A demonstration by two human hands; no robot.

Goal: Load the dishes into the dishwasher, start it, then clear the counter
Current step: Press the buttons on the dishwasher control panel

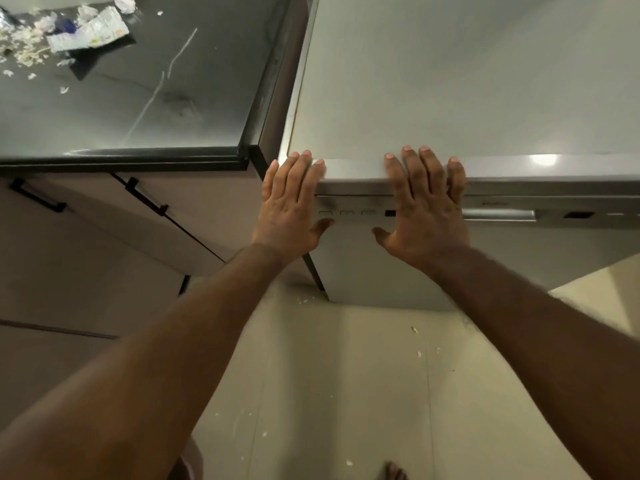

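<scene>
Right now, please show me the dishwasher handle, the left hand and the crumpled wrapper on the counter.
dishwasher handle (498, 215): head view, middle of the silver bar.
left hand (291, 206): head view, back of the hand.
crumpled wrapper (88, 34): head view, its flat middle part.

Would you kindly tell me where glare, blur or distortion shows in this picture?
In the head view, a glare spot sits on the front edge of the dishwasher; the left hand shows slightly smeared fingertips; wide-angle stretch swells both forearms near the bottom corners.
</scene>
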